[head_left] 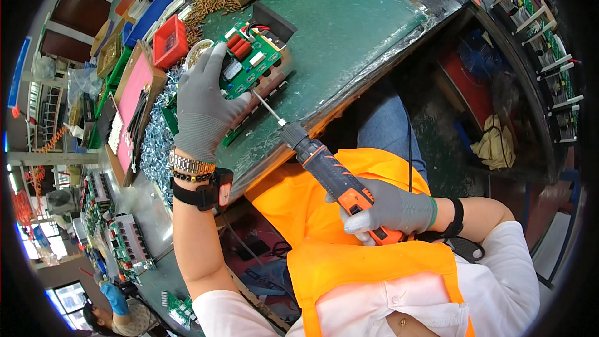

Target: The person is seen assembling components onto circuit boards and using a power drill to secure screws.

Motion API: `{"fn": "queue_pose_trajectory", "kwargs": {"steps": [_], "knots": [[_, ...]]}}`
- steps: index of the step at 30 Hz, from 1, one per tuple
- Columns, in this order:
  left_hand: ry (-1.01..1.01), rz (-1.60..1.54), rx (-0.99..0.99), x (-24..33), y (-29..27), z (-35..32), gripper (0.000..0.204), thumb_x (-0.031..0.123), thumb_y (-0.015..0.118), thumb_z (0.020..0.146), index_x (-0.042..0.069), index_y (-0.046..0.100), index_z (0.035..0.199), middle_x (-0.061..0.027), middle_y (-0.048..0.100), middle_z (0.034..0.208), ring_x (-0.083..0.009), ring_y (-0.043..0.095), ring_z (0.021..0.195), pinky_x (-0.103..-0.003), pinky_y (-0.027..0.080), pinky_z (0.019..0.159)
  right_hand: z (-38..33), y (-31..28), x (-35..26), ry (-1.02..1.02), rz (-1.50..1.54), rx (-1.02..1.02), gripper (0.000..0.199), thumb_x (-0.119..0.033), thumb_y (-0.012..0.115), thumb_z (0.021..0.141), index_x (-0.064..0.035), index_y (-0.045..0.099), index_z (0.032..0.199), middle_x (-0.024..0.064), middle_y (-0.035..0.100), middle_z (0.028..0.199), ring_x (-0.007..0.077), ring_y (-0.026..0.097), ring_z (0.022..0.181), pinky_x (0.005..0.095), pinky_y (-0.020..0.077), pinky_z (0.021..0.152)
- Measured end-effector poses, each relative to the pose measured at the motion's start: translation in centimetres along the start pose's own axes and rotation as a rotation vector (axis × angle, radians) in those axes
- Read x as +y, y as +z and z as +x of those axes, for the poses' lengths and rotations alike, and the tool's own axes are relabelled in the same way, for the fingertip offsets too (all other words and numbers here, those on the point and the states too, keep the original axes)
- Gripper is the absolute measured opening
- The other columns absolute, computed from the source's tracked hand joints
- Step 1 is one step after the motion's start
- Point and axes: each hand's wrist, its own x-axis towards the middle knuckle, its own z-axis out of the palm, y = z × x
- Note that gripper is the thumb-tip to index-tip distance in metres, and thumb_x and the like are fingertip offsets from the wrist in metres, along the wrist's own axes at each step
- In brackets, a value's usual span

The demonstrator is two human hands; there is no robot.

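My left hand (206, 103), in a grey glove, grips the near-left side of a green circuit board (267, 62), its fingers over the board and its thumb at the near edge. Red cylindrical parts (238, 47) and a white block stand on the board. Brownish metal (272, 81) shows under its near edge. My right hand (390, 211), gloved too, is closed around the handle of an orange and dark grey electric screwdriver (327, 168). The long bit points up and left, and its tip reaches the board's near edge; whether it touches a screw I cannot make out.
Left of the board lie a heap of silver screws (156, 150), a red bin (169, 42) and a pink-lined box (132, 103). Brass-coloured pieces (209, 5) are piled farther back. The green bench top (355, 19) ends at a worn edge. Racked boards (543, 43) stand at right.
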Motion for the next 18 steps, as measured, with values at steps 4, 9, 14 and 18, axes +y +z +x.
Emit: {"fn": "queue_pose_trajectory", "kwargs": {"steps": [4,9,14,18], "knots": [[-0.008,0.015,0.002,0.06,0.01,-0.05,0.077,0.026,0.082,0.063,0.007,0.051,0.132,-0.0136,0.06,0.122,-0.0334,0.06,0.109,-0.042,0.045,0.094,-0.35,0.37,-0.33,0.068,-0.011,0.067,0.052,-0.02,0.075,0.08,-0.0071,0.045,0.12,0.0057,0.057,0.074,0.0152,0.059,0.059,0.0283,0.0498,0.056],[-0.036,-0.011,-0.008,0.13,0.1,0.02,0.079,0.025,0.083,0.062,0.007,0.051,0.132,-0.0131,0.06,0.122,-0.0336,0.06,0.108,-0.042,0.044,0.096,0.17,0.5,-0.23,0.024,-0.017,0.048,0.046,-0.027,0.076,0.082,-0.0097,0.046,0.112,0.0045,0.058,0.071,0.0127,0.058,0.058,0.0254,0.0486,0.055],[-0.031,-0.016,-0.002,0.15,-0.07,0.12,0.079,0.025,0.082,0.062,0.007,0.051,0.132,-0.0125,0.06,0.123,-0.0336,0.06,0.109,-0.042,0.044,0.097,0.15,-0.19,-0.54,0.024,0.039,-0.039,0.04,-0.031,0.076,0.082,-0.0117,0.047,0.103,0.0026,0.058,0.067,0.0105,0.057,0.056,0.0222,0.0473,0.054],[-0.016,0.014,-0.006,0.06,-0.02,0.22,0.077,0.027,0.082,0.063,0.007,0.051,0.131,-0.0129,0.059,0.123,-0.034,0.059,0.109,-0.042,0.045,0.096,0.05,-0.38,-0.61,0.046,-0.018,-0.038,0.045,-0.018,0.069,0.083,-0.0072,0.046,0.121,0.0049,0.057,0.076,0.014,0.058,0.06,0.0282,0.0483,0.058]]}}
